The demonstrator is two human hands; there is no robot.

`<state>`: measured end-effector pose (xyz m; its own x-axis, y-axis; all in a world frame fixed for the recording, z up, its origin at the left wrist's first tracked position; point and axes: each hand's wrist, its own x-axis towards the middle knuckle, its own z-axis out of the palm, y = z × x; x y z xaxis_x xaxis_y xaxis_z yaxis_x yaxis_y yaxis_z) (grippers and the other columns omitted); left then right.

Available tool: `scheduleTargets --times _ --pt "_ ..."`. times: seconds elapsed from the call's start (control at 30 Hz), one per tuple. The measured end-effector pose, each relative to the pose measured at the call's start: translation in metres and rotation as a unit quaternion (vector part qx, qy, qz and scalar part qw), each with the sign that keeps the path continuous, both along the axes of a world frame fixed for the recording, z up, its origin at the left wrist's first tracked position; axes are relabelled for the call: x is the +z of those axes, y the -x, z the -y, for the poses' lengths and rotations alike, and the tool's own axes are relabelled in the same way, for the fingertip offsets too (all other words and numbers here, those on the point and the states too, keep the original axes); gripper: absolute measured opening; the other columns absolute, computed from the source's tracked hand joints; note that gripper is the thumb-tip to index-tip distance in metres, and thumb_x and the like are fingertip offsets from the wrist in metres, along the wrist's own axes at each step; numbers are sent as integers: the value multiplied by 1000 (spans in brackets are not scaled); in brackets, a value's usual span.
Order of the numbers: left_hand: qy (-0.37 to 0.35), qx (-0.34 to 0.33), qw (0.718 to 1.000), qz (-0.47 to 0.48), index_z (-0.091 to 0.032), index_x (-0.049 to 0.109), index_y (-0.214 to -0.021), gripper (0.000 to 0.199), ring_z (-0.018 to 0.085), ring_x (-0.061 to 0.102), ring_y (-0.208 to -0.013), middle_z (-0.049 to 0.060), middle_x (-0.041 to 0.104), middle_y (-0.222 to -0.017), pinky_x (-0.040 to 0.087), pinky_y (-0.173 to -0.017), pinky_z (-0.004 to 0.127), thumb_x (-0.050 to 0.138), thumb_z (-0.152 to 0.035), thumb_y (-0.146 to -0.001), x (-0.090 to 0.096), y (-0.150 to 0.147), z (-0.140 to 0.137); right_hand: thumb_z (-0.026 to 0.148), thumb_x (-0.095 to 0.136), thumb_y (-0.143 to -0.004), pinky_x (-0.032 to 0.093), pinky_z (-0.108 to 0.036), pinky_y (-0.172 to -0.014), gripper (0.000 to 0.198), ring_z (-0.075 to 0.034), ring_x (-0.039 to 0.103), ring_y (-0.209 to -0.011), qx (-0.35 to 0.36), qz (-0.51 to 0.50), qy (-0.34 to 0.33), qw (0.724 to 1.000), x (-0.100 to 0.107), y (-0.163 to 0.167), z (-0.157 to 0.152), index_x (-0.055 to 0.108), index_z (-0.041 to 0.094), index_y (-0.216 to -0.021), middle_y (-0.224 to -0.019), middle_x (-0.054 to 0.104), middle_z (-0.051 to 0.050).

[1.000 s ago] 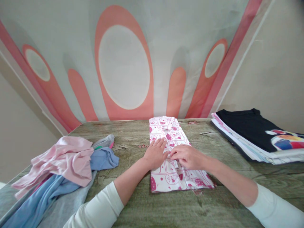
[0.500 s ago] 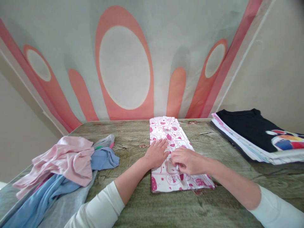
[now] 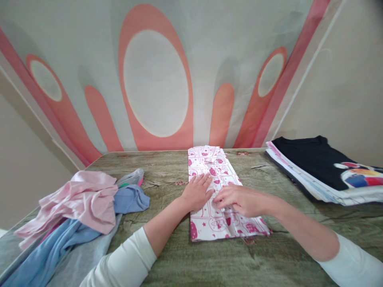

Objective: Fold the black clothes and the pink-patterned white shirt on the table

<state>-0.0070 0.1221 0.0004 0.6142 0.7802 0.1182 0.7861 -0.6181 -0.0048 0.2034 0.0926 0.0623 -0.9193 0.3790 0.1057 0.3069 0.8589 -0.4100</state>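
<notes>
A white garment with a magenta cartoon print [image 3: 216, 226] lies folded into a long strip down the middle of the wooden table. My left hand [image 3: 197, 192] rests flat on its left half, fingers stretched toward the far end. On the right half is my right hand [image 3: 236, 199], its fingers extended leftward over the fabric with the thumb below them. Nothing shows between those fingers. Small creases run through the cloth under and just below the right hand.
To the left, a loose heap holds a pink garment [image 3: 80, 199], a blue one [image 3: 62, 243] and grey cloth [image 3: 86, 255]. A folded black T-shirt [image 3: 311, 159] tops a stack at the right. Behind the wooden table [image 3: 161, 259] stands a wall with coral shapes.
My right hand has loosened from a pinch on the cloth, and its fingers now lie straighter over it. The left hand stays in place.
</notes>
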Motion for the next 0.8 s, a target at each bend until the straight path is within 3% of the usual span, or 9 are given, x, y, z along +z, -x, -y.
scheduleTargets --times 0.3,0.57,0.67,0.8 --pt "2 0 1000 2 -20 23 -141 55 23 19 -135 7 21 -148 16 -107 44 15 -47 -94 0 -1 1 -1 48 -64 40 -39 -93 48 -21 56 -104 23 44 -29 998 8 1 21 69 27 -97 -105 67 -3" --pt "7 -4 1000 3 -21 22 -141 54 23 18 -135 6 20 -148 15 -107 45 16 -47 -94 0 0 -1 -4 41 -70 37 -38 -99 54 -18 51 -114 51 14 63 997 15 4 30 66 29 -104 -102 68 2" --pt "10 -4 1000 -4 -21 23 -141 52 23 18 -135 7 21 -148 16 -107 45 19 -44 -94 0 0 -1 0 37 -78 40 -35 -98 47 -15 54 -110 -38 -63 68 995 -3 9 12 65 24 -106 -107 66 -1" --pt "9 -19 1000 -1 -19 29 -138 48 22 22 -134 7 27 -146 17 -107 43 23 -38 -94 3 -2 -1 14 42 -86 37 -39 -101 38 -19 48 -117 -179 -124 -12 976 -38 8 -15 55 18 -121 -125 56 -8"
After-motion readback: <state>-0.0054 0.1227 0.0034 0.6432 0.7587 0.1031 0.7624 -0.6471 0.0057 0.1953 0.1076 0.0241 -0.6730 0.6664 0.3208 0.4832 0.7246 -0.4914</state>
